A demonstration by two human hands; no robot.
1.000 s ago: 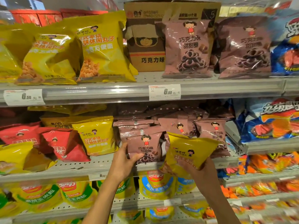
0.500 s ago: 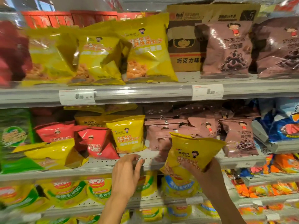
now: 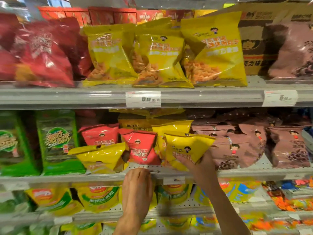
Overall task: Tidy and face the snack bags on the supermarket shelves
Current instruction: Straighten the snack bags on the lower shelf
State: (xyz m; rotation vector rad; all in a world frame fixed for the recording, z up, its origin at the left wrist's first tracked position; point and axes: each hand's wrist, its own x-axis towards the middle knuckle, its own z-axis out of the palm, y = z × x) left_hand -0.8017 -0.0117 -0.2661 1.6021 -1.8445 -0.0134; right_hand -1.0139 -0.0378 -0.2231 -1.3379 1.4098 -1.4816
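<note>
Head view: we faced supermarket shelves of grey metal, stacked in tiers and packed with snack bags. Along the top shelf [image 3: 67, 97] stood red bags [image 3: 45, 58] at left, three big yellow bags [image 3: 162, 56] in the middle, then a cardboard box [image 3: 254, 44] and brown bags [image 3: 294, 53] at right. Two price tags [image 3: 143, 99] hung on its front rail.

On the middle shelf [image 3: 254, 173] we saw green packs [image 3: 57, 143] at left, small red bags [image 3: 142, 146] and a tilted yellow one [image 3: 103, 157] in the centre, and small brown bags [image 3: 240, 145] at right, leaning on each other.

Our right hand [image 3: 201, 161] grasped a small yellow bag [image 3: 186, 148] from below, fingers curled round its lower edge, holding it just above the middle shelf, between the red bags and the brown ones and in front of another yellow bag. Our left hand [image 3: 137, 187] rested on the front edge of the middle shelf, below the red bags, fingers loosely bent and grasping nothing.

Below, the bottom shelf [image 3: 186, 207] held yellow-and-green bags [image 3: 94, 197], with orange packs [image 3: 279, 200] at right. Much of the scene was blurred.
</note>
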